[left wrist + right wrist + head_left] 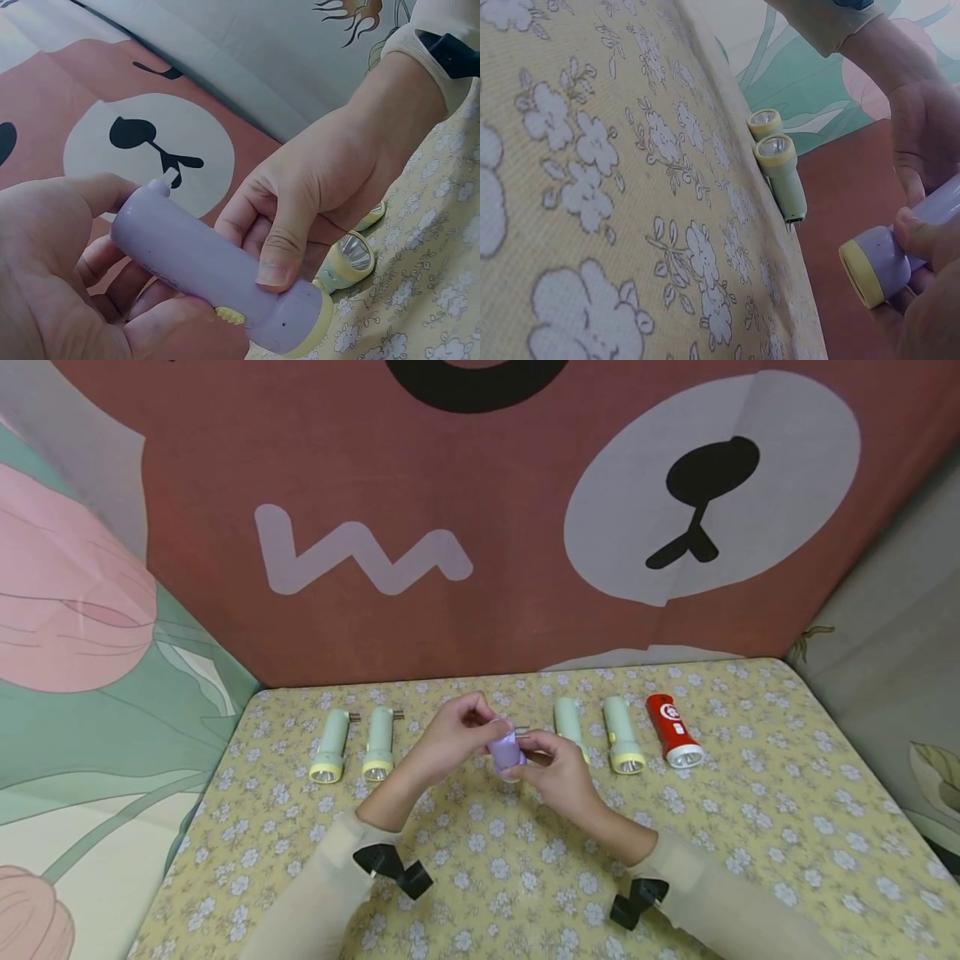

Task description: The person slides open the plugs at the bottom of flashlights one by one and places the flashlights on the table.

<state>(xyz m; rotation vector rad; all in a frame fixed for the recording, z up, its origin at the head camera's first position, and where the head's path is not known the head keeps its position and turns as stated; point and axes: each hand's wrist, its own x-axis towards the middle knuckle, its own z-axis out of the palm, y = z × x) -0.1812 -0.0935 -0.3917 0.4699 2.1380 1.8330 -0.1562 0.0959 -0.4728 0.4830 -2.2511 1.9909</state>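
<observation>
A purple flashlight (506,752) with a yellow head rim is held between both hands above the table. My left hand (457,731) grips its tail end, the thumb lying near a yellow slide switch (230,315) in the left wrist view. My right hand (558,768) pinches the barrel near the head, thumb on one side and fingers on the other. Metal plug prongs (171,177) stick out sideways from the tail. The right wrist view shows the yellow rim (861,274); the tail is out of frame there.
Left of the hands lie two pale green flashlights (330,747) with prongs out. To the right lie two more green flashlights (622,735), one partly hidden by my right hand, and a red flashlight (673,727). A flowered cloth (495,868) covers the table; a bear-print curtain (517,618) hangs behind.
</observation>
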